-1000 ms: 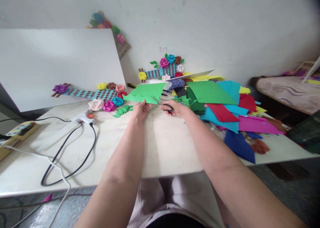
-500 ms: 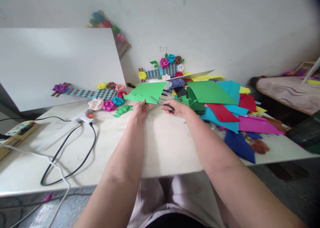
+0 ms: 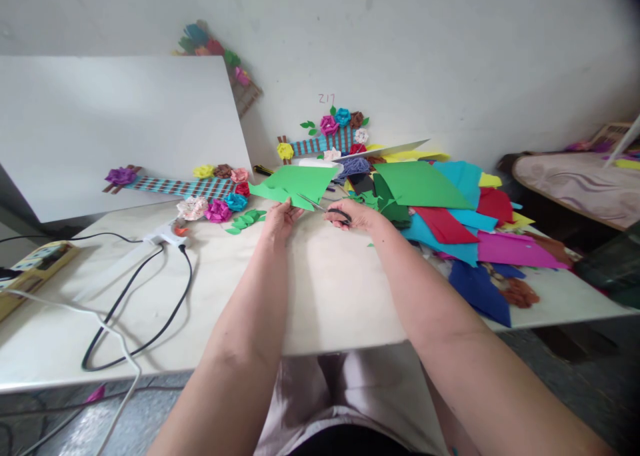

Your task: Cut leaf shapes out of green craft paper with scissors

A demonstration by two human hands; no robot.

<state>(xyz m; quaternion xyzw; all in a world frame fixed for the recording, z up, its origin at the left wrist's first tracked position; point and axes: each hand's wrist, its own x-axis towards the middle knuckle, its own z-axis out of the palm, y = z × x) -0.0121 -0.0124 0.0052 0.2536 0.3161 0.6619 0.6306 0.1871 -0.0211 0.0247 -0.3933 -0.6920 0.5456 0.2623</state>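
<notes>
The green sheet point(image 3: 303, 178) lies just beyond the fingers of the left hand point(image 3: 281, 221), which are closed on its near edge, the thumb on top. The right hand point(image 3: 353, 215) has its fingers curled around the handles of the scissors point(image 3: 339, 214); the blades point left, over the sheet's near right part. How wide the blades open, I cannot tell.

Between the hands and the front edge of the table point(image 3: 343, 303) is a wide bare surface. To the right, the coloured pile point(image 3: 447, 229) takes the room; to the left, the cut leaves point(image 3: 245, 221) lie near the left hand, too overlapped to count surely. I count one pair of scissors, two woven pieces on the table, and eight flowers on the left woven piece point(image 3: 175, 187).
</notes>
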